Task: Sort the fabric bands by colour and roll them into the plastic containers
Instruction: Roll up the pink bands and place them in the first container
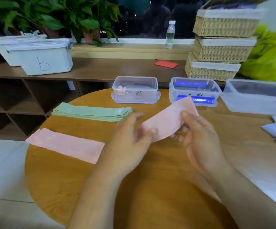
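Rolling looks about to start: left hand (130, 134) pinches the near end of the pink band (168, 118), and right hand (198, 134) grips its middle, thumb on top, above the table (158, 187). Best keep the edges square and the first turn tight, so the roll fits the left box (134, 90), where what looks like a pink roll (120, 92) sits. Pink pile (64, 144) and green pile (91, 111) lie flat nearby.

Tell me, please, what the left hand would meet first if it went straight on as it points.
The pink band it pinches; beyond that, probably the container holding blue rolls, depth unclear.
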`<state>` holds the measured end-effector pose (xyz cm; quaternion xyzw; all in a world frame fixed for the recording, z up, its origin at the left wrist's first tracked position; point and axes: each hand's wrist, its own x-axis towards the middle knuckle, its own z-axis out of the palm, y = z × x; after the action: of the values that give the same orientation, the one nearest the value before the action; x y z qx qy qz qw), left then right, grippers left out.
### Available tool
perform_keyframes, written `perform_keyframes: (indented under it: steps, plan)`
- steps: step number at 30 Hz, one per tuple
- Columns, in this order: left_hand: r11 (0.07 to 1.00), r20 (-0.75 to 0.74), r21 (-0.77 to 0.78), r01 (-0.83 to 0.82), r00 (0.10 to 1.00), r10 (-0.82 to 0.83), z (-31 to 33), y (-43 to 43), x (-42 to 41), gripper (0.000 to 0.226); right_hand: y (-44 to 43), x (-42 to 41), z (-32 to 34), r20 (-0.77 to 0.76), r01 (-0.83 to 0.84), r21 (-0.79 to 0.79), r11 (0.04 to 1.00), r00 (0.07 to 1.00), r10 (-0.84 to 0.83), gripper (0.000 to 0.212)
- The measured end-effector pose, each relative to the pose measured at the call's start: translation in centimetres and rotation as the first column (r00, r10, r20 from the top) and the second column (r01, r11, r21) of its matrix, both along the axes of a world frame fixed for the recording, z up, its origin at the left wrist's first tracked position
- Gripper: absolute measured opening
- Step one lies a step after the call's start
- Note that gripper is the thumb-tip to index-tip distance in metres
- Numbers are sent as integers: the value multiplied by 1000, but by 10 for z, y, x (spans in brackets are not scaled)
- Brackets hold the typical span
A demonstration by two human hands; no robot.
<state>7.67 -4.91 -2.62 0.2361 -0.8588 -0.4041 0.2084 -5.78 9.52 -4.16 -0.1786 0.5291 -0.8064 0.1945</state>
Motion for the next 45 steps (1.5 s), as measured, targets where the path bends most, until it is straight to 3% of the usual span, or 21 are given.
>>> perform_keyframes:
  steps: [3,8,15,18,20,24,28,32,35,36,37,40,43,45]
  plan:
    - [990,156,-31,134,979,-128,-11,19,-17,59,39,-22,7,57,52,-29,998,997,-50,20]
    - [988,144,-53,146,980,-137,-34,54,-51,46,79,-53,-8,136,150,107,983,977,-164,27]
    - [936,321,-281,211,940,-116,-50,52,-59,48,78,-104,-23,75,217,270,938,967,-245,27]
    - [929,281,-277,245,945,-166,-49,58,-59,41,71,-131,-28,55,218,336,916,967,-250,25]
    - [918,243,-255,305,939,-244,-48,64,-60,35,67,-143,-31,-43,221,384,897,974,-222,26]
    - [843,209,-283,458,887,-412,-49,84,-60,32,71,-151,-30,-331,302,563,769,935,-125,46]
    - [771,226,-347,534,845,-484,-56,97,-63,34,81,-155,-41,-544,452,668,591,839,-26,45]
    - [728,214,-427,536,843,-494,-61,98,-68,11,87,-153,-50,-547,481,698,531,837,-39,51]
    - [723,201,-427,542,837,-509,-60,100,-67,9,89,-144,-46,-582,555,794,248,812,45,50]
    - [722,197,-424,547,833,-516,-59,100,-65,8,88,-142,-45,-583,557,801,221,810,73,49]
    - [721,189,-421,550,831,-524,-57,101,-62,6,87,-140,-44,-572,536,804,258,815,89,47]
    - [731,142,-432,528,840,-523,-52,102,-51,6,82,-139,-47,-526,389,780,490,831,179,44]
    - [738,140,-427,522,845,-517,-49,102,-40,8,78,-133,-51,-540,305,804,511,735,411,51]
    - [729,154,-418,543,833,-532,-51,104,-36,9,78,-130,-53,-552,291,778,557,740,384,50]
